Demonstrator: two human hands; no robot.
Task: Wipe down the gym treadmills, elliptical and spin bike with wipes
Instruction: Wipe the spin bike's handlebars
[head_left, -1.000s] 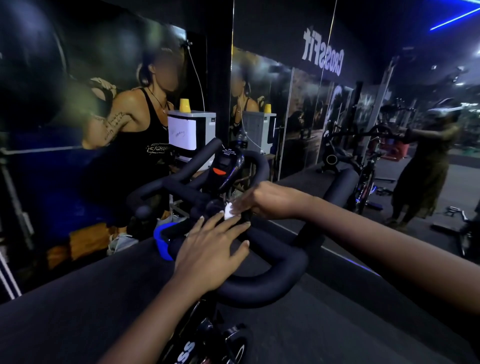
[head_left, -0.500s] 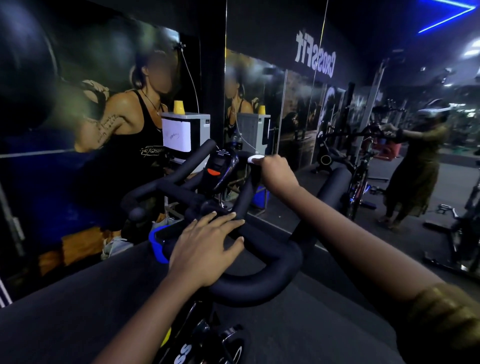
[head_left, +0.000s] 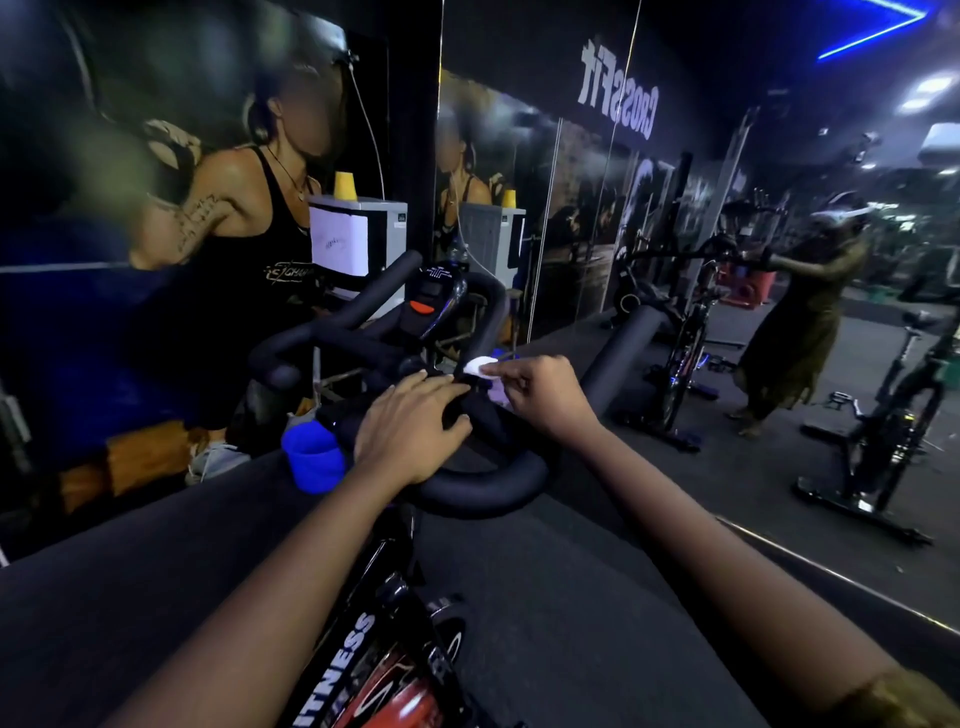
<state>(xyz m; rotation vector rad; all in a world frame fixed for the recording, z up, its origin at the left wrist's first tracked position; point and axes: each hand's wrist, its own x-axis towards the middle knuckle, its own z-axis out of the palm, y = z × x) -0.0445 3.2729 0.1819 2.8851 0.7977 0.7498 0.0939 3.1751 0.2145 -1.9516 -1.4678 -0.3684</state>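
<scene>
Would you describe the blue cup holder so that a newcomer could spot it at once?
Start at the black handlebars in the middle of the view. Just left of the left hand resting on them sits the cup holder, the only blue part on otherwise black bars.

Black spin bike (head_left: 483, 488), curved padded handlebars, small crumpled white wipe (head_left: 479, 365) touching its centre bar
</scene>
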